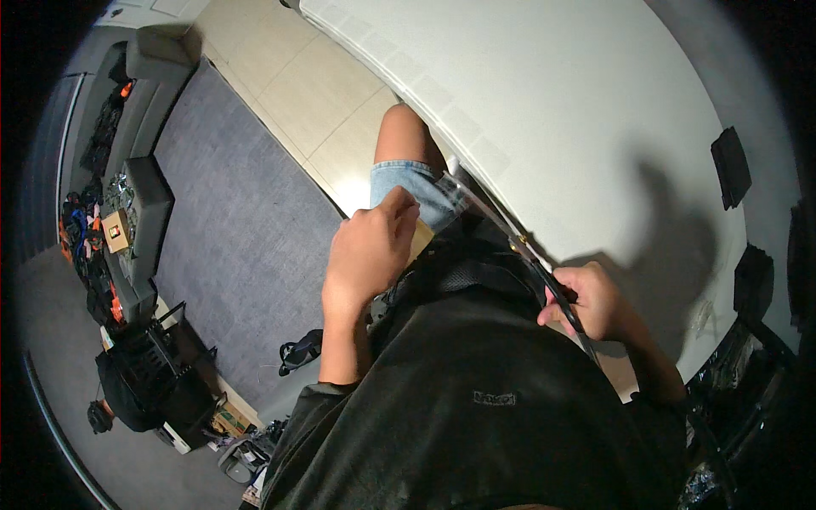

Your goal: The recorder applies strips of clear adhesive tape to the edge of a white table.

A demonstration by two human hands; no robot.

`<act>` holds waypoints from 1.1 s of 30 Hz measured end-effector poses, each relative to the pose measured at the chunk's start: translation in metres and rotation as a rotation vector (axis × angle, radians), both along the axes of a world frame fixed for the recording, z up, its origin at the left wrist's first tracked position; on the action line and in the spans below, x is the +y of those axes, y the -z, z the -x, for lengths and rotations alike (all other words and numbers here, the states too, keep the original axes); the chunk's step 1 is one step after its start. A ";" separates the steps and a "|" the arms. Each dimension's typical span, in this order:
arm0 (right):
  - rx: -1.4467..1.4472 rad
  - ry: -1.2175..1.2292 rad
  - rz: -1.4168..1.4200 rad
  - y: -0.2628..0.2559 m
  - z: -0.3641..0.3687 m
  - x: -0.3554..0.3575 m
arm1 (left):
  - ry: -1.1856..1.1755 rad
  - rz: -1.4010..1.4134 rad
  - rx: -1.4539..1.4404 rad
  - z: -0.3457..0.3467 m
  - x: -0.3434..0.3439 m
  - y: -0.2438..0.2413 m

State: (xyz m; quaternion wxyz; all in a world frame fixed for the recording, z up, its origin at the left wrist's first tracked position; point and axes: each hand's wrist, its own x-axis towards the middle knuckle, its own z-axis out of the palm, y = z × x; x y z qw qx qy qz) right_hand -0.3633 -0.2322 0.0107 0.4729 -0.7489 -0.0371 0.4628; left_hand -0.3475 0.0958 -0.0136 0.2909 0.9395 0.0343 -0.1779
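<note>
My right hand (590,303) is closed around the dark handle of a long, slender hinged tool (542,271), possibly scissors or shears. Brass-coloured fittings show midway along it, and its far end reaches towards my knee. Clear plastic (454,191) shows around that tip, above denim shorts (408,182). My left hand (376,248) hovers over my lap with its fingers curled, to the left of the tip. Beside those fingers shows a yellowish surface (421,239); whether the hand grips it is hidden.
A white table (574,95) spans the right, with a black object (731,169) at its far edge. To the left lie a grey rug (236,210) and beige floor tiles (319,89). A grey sofa (150,197) holds clothes and a cardboard box (116,231). A black chair (166,357) stands lower left.
</note>
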 end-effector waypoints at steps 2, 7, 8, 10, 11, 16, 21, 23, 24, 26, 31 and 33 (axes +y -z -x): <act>0.121 -0.043 -0.067 0.004 0.001 -0.012 | 0.007 0.012 -0.053 0.005 0.008 -0.006; -0.174 -0.089 -0.042 -0.018 -0.017 -0.038 | -0.077 0.047 -0.019 0.013 0.019 -0.030; -0.345 -0.148 0.075 -0.023 -0.028 -0.047 | -0.072 0.052 -0.025 0.013 0.019 -0.031; -0.603 -0.101 0.291 -0.019 -0.049 -0.065 | -0.085 0.089 -0.050 0.017 0.018 -0.033; -0.689 0.014 0.404 -0.010 -0.056 -0.077 | -0.081 0.095 -0.054 0.017 0.017 -0.031; -0.928 0.095 0.809 0.017 -0.121 -0.121 | -0.017 0.200 -0.171 0.020 0.000 -0.033; -1.107 0.098 0.841 0.028 -0.158 -0.134 | 0.013 0.316 -0.238 0.027 -0.017 -0.034; -1.198 0.088 0.815 0.028 -0.154 -0.132 | 0.030 0.319 -0.237 0.031 -0.021 -0.032; -1.162 0.066 0.626 0.025 -0.151 -0.113 | 0.027 0.364 -0.254 0.032 -0.023 -0.032; -0.978 0.024 0.268 0.017 -0.134 -0.057 | 0.030 0.401 -0.266 0.037 -0.026 -0.031; -0.510 -0.105 -0.235 0.007 -0.072 0.046 | -0.007 0.500 -0.256 0.043 -0.034 -0.038; -0.355 -0.006 -0.316 0.011 -0.064 0.058 | 0.024 0.487 -0.258 0.044 -0.034 -0.039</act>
